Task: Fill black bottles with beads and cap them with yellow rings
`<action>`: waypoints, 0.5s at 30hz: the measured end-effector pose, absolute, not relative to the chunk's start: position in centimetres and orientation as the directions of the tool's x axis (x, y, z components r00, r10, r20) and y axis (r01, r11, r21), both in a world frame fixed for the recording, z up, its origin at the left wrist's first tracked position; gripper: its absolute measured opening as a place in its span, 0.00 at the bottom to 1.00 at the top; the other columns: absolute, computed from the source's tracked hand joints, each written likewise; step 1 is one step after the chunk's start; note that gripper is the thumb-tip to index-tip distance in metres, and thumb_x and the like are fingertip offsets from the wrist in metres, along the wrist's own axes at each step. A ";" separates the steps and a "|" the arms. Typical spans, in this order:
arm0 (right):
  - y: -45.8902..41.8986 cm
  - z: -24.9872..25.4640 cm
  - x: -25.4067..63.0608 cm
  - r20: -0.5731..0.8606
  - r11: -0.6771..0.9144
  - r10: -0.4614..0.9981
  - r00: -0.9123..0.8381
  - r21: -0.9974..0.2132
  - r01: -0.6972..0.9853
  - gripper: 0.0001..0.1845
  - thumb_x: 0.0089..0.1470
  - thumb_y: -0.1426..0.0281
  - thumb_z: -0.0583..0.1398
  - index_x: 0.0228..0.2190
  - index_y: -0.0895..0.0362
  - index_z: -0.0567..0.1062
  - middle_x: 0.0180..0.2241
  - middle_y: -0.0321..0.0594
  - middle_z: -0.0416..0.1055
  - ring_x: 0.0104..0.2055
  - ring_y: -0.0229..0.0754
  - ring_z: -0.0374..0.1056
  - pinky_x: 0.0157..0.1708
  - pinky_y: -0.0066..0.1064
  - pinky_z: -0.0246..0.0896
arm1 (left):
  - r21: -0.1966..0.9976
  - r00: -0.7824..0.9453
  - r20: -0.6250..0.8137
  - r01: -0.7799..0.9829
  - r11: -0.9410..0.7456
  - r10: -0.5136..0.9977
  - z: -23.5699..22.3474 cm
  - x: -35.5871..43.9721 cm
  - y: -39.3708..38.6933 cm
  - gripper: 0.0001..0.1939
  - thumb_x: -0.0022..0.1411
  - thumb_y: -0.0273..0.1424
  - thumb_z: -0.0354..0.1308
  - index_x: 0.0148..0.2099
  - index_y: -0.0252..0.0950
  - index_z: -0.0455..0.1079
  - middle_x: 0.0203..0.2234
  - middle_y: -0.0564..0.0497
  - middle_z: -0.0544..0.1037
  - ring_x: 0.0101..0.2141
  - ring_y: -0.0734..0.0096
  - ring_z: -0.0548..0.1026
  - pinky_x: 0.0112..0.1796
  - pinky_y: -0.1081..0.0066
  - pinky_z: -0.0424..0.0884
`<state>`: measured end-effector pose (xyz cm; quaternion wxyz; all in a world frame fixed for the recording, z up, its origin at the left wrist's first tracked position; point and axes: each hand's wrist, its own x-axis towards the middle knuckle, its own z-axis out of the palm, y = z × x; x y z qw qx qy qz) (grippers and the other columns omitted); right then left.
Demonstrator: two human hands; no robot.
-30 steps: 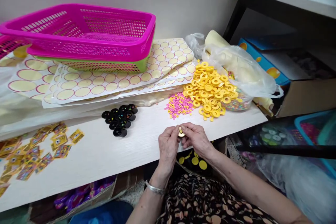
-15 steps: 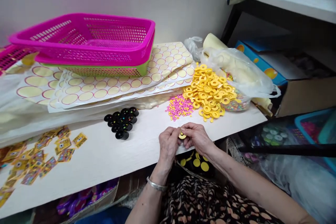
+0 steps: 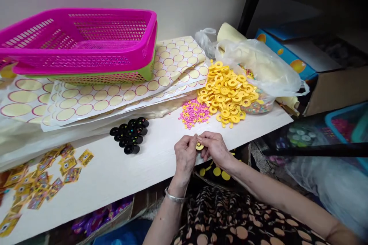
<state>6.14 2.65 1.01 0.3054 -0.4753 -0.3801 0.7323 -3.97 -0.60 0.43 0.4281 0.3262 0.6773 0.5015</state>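
Note:
Both hands meet at the front edge of the white table, pinching one small round yellow piece [image 3: 199, 146] with a dark centre. My left hand [image 3: 185, 155] grips it from the left, fingers closed. From the other side my right hand [image 3: 215, 148] closes on the same piece; its underside is hidden by the fingers. Just beyond the hands lies a scatter of tiny pink and yellow beads [image 3: 194, 113]. A heap of yellow ring-shaped plastic parts [image 3: 230, 92] rises behind and to the right. Several black cups [image 3: 129, 134] with coloured bits inside stand to the left.
Magenta baskets [image 3: 86, 59] rest on sheets of round stickers [image 3: 115, 101]. Small gold printed packets [image 3: 67, 164] are spread at left. A clear plastic bag [image 3: 258, 65] and an open carton [image 3: 330, 92] stand at right. Below the table edge, yellow discs [image 3: 221, 172] lie in a dark container.
The camera view has shifted a little, so the table and baskets appear moved left. Both hands keep hold of the yellow piece, with only slight finger movement.

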 end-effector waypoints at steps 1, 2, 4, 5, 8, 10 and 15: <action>2.6 0.9 6.2 -0.461 -0.523 0.808 -0.366 -0.848 -0.087 0.14 0.44 0.59 0.60 0.22 0.58 0.68 0.12 0.30 0.63 0.11 0.32 0.58 0.08 0.21 0.53 | 0.956 -0.412 -0.265 0.006 0.293 0.872 0.5 -4.0 -0.6 0.18 0.52 0.43 0.57 0.23 0.32 0.66 0.12 0.58 0.64 0.15 0.81 0.60 0.18 0.78 0.56; 2.6 0.9 6.3 -0.454 -0.522 0.806 -0.380 -0.848 -0.092 0.15 0.44 0.59 0.60 0.23 0.59 0.68 0.12 0.30 0.64 0.11 0.32 0.58 0.08 0.21 0.54 | 0.953 -0.405 -0.277 -0.001 0.303 0.871 0.5 -4.0 -0.6 0.19 0.52 0.44 0.58 0.22 0.32 0.66 0.12 0.58 0.64 0.15 0.81 0.60 0.18 0.77 0.56; 2.4 0.9 6.7 -0.423 -0.515 0.796 -0.433 -0.849 -0.117 0.17 0.45 0.57 0.60 0.25 0.59 0.69 0.14 0.32 0.66 0.12 0.31 0.60 0.10 0.21 0.57 | 0.952 -0.402 -0.284 -0.014 0.304 0.870 0.6 -3.9 -0.7 0.19 0.51 0.45 0.57 0.22 0.32 0.65 0.10 0.58 0.63 0.14 0.80 0.59 0.17 0.77 0.55; 2.3 1.0 7.0 -0.401 -0.510 0.787 -0.468 -0.851 -0.127 0.17 0.44 0.56 0.60 0.26 0.59 0.69 0.16 0.33 0.68 0.13 0.31 0.61 0.12 0.22 0.60 | 0.955 -0.404 -0.279 -0.020 0.296 0.872 0.7 -3.9 -0.8 0.20 0.51 0.45 0.58 0.21 0.32 0.64 0.10 0.58 0.62 0.14 0.80 0.59 0.18 0.77 0.55; 2.1 1.4 7.6 -0.355 -0.489 0.764 -0.539 -0.863 -0.125 0.19 0.40 0.58 0.65 0.28 0.59 0.69 0.17 0.31 0.68 0.16 0.30 0.62 0.16 0.22 0.63 | 0.962 -0.387 -0.266 -0.053 0.267 0.883 0.8 -3.8 -0.9 0.21 0.50 0.45 0.59 0.20 0.33 0.62 0.11 0.59 0.61 0.14 0.82 0.58 0.18 0.78 0.54; 2.1 1.7 7.9 -0.359 -0.482 0.753 -0.552 -0.871 -0.091 0.19 0.37 0.61 0.67 0.27 0.59 0.68 0.16 0.29 0.66 0.15 0.29 0.61 0.16 0.22 0.62 | 0.956 -0.354 -0.289 -0.065 0.285 0.889 1.1 -4.0 -0.9 0.22 0.48 0.47 0.59 0.19 0.33 0.60 0.11 0.59 0.60 0.14 0.82 0.58 0.17 0.78 0.53; 2.6 2.4 8.1 -0.391 -0.488 0.725 -0.567 -0.873 -0.020 0.18 0.34 0.64 0.68 0.27 0.59 0.68 0.16 0.28 0.66 0.14 0.30 0.61 0.15 0.23 0.59 | 0.951 -0.272 -0.287 0.035 0.307 0.919 1.7 -4.7 -0.5 0.22 0.44 0.46 0.62 0.19 0.31 0.64 0.12 0.56 0.64 0.16 0.80 0.61 0.19 0.77 0.55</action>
